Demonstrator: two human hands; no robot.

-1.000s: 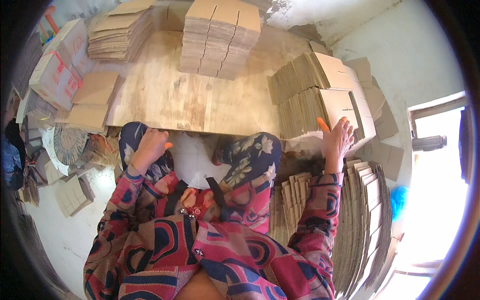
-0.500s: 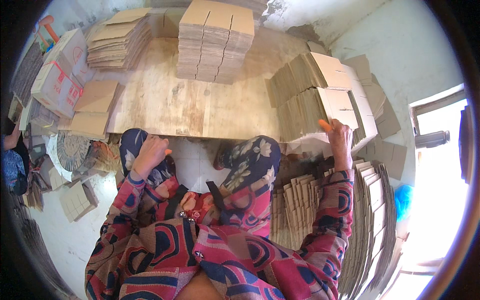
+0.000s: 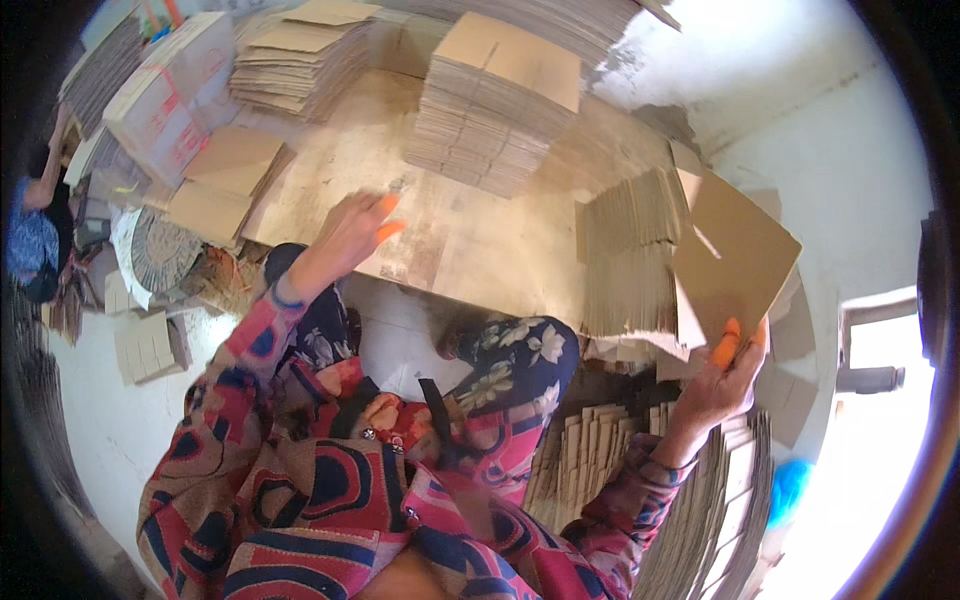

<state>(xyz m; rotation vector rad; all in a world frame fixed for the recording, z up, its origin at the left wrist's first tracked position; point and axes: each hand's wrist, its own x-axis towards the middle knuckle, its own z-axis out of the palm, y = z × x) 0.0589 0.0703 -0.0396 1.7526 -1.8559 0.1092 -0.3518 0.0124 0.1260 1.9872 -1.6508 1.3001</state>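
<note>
My right hand (image 3: 722,385), with orange covers on its fingertips, pinches the near edge of a slotted cardboard sheet (image 3: 745,255). The sheet is tilted up beside the right-hand stack of cardboard (image 3: 632,260) and hides part of it. Over the left part of the wooden tabletop (image 3: 505,258), my left hand (image 3: 350,232) is held out, its orange-tipped fingers apart and nothing in them. A tall, neat stack of slotted cardboard (image 3: 495,110) stands on the far middle of the table, to the right of and beyond my left hand.
At the left are a white carton (image 3: 165,100), a looser cardboard stack (image 3: 305,65) and a low pile (image 3: 228,180). Cardboard bundles (image 3: 590,455) stand on the floor by my right forearm. Another person's arm (image 3: 45,180) shows at the far left.
My right hand has lifted a cardboard sheet off the right-hand stack. My left hand has risen from my knee to over the table, and its fingers have spread. The view has turned.
</note>
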